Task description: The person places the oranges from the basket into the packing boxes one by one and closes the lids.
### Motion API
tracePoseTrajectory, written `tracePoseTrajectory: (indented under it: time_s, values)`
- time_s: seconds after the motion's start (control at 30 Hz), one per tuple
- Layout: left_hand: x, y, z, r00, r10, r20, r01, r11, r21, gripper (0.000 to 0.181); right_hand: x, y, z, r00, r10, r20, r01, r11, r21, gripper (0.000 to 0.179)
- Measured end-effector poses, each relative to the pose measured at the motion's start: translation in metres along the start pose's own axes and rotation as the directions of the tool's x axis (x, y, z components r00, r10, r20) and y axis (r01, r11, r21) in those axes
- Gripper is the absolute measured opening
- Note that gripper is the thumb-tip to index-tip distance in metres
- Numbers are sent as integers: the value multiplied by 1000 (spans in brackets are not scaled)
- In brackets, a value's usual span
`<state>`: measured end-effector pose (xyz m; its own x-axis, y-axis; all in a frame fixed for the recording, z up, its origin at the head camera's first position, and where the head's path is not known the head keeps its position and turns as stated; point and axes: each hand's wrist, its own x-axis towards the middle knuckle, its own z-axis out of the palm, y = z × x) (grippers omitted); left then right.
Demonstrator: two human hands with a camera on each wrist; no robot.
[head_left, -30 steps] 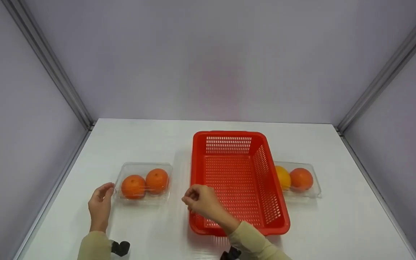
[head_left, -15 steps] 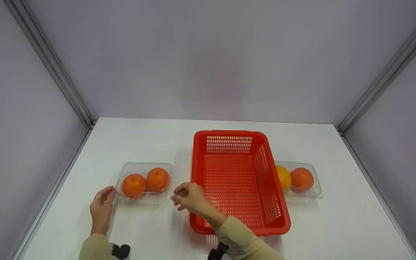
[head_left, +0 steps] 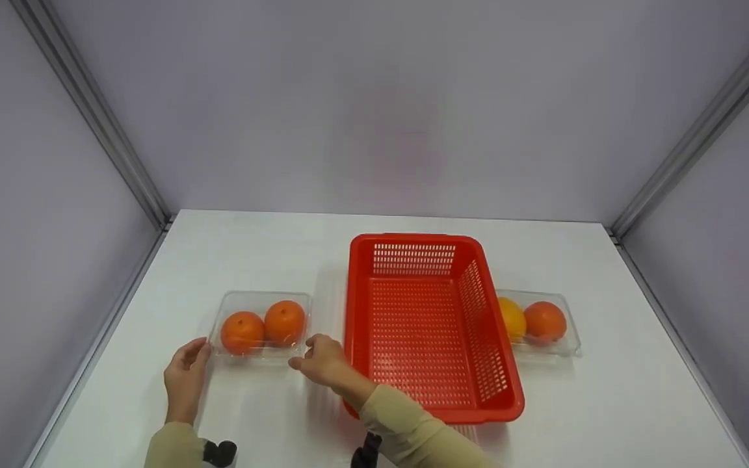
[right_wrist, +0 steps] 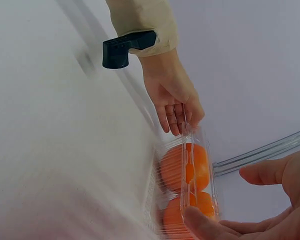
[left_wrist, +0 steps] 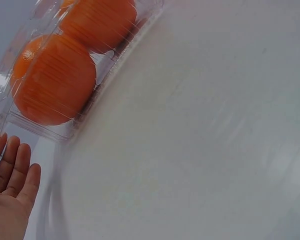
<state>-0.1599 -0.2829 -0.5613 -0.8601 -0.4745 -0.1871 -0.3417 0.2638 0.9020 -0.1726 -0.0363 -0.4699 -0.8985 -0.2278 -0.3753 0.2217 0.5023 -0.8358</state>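
A clear plastic clamshell box (head_left: 259, 298) holding two oranges (head_left: 242, 333) sits on the left half of the white table. My left hand (head_left: 185, 382) is at the box's left edge; in the left wrist view its fingers (left_wrist: 21, 167) stretch out straight against or just beside the end wall. At the box's front right corner is my right hand (head_left: 327, 362), palm facing the box. The right wrist view has its thumb (right_wrist: 262, 172) and fingers spread apart, with one fingertip at or very near the box. Whether that fingertip makes contact, I cannot tell.
To the right of my right hand stands a red perforated basket (head_left: 436, 416), with the forearm crossing its front left corner. Behind its right side, a second clear box (head_left: 566, 318) contains a yellow fruit (head_left: 511, 320) and an orange (head_left: 545, 322). Grey walls enclose the table.
My right hand has moved left from over the basket's rim to the box's right corner, its fingers opening. My left hand has barely moved, and the boxes stay where they were.
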Motion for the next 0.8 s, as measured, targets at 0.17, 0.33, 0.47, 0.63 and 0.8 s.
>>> tracePoseTrajectory:
  time_s: [0.17, 0.33, 0.47, 0.63, 0.8]
  values:
    - [0, -1, 1, 1000, -8, 5, 8, 999, -34, 48, 6, -3, 7, 996, 55, -66, -57, 998, -27, 47]
    - [0, -2, 1, 1000, -4, 8, 4, 998, -65, 45, 13, -3, 11, 993, 83, -83, -88, 994, -58, 29]
    - [1, -1, 2, 1000, 3, 10, -2, 998, -65, 42, 18, -1, 15, 992, 96, -85, -99, 994, -37, 12]
    - [1, -1, 1, 1000, -2, 11, 3, 997, -83, 41, 22, 3, 19, 989, 124, -83, -126, 992, -14, 7]
    - [0, 0, 1, 1000, 3, 19, -1, 993, -116, 40, 27, 4, 22, 984, 150, -101, -151, 988, -9, 7]
